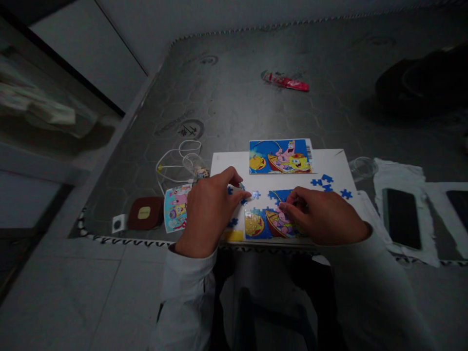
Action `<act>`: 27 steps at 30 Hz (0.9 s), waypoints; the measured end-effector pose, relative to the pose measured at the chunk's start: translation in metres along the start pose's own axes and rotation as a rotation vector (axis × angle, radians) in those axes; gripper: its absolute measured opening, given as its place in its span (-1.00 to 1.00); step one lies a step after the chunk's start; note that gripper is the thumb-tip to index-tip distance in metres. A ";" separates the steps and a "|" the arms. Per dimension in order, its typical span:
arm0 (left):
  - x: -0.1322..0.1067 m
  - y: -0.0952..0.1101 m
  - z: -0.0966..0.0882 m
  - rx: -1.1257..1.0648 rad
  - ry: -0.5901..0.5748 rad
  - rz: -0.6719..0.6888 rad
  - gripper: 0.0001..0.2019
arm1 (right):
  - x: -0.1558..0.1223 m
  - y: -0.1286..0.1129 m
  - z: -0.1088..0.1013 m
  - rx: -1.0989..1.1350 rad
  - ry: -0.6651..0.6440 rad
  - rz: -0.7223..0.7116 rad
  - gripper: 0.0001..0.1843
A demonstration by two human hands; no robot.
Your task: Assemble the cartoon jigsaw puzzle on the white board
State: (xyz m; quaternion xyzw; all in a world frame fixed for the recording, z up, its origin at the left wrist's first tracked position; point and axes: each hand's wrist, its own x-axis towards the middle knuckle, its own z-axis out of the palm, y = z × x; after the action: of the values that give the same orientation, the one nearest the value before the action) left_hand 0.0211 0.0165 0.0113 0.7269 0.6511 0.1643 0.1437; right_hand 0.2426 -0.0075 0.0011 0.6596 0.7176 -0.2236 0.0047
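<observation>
A partly joined jigsaw puzzle (268, 224) lies at the near edge of a white board, showing a yellow burger shape, a red boat and a pink figure. My right hand (321, 214) is over its right side, fingers pinched at its upper edge on what looks like a puzzle piece, mostly hidden. To the left, my left hand (214, 209) has thumb and index finger curled around a small puzzle piece (242, 186). Beside the thumb tip lies a loose pale-blue piece (255, 194). More blue pieces lie under and around this hand, partly covered.
A picture card (281, 157) lies at the back of the white board (228, 161). Several loose pieces (327, 179) are at its right. Around it are a brown case (145, 213), a colourful sheet (176, 207), a white cable (159, 168), a phone (402, 218) and a red wrapper (292, 83).
</observation>
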 end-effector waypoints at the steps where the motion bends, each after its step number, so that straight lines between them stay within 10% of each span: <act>1: 0.000 -0.001 -0.001 -0.010 0.007 -0.006 -0.76 | 0.000 0.000 0.000 0.002 -0.001 0.001 -0.76; 27: -0.002 -0.011 -0.007 -0.008 0.132 -0.048 -0.80 | 0.001 0.002 0.001 -0.005 0.006 -0.009 -0.76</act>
State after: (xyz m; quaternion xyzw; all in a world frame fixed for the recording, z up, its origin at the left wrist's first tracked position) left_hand 0.0085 0.0160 0.0127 0.6980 0.6758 0.2110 0.1074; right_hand 0.2440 -0.0074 -0.0009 0.6571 0.7211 -0.2196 0.0031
